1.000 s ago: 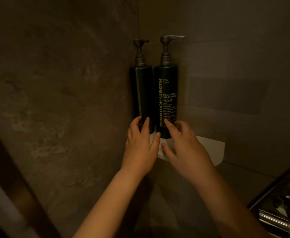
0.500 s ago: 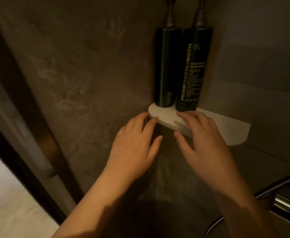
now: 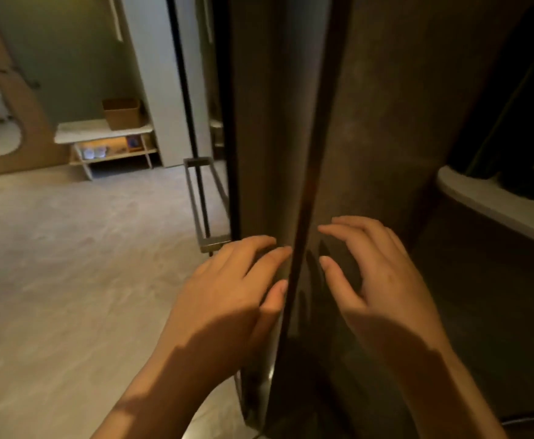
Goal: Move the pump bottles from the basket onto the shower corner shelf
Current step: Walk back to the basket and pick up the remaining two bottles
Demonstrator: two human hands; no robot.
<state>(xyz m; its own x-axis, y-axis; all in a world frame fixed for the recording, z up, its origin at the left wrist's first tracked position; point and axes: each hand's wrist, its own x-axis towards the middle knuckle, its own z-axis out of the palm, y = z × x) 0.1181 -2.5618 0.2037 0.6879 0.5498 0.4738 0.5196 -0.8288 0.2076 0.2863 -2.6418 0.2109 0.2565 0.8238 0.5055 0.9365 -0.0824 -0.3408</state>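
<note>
Two dark pump bottles (image 3: 512,115) stand side by side on the white corner shelf (image 3: 506,210) at the right edge; only their lower bodies show. A brown basket (image 3: 122,113) sits far off on a low bench (image 3: 101,132) in the room at the upper left. My left hand (image 3: 227,299) and my right hand (image 3: 382,280) hover in the middle of the view with relaxed, spread fingers, holding nothing, either side of the dark door frame edge (image 3: 310,198). Both hands are well left of and below the shelf.
A dark stone shower wall (image 3: 386,122) fills the right half. A glass door with a metal handle (image 3: 202,201) stands just left of the frame. Pale floor (image 3: 69,264) stretches toward the bench; a wooden panel (image 3: 12,99) stands at far left.
The view has swung left from the shower corner toward the room. Both hands have come away from the shelf and bottles and now hang empty near the door frame.
</note>
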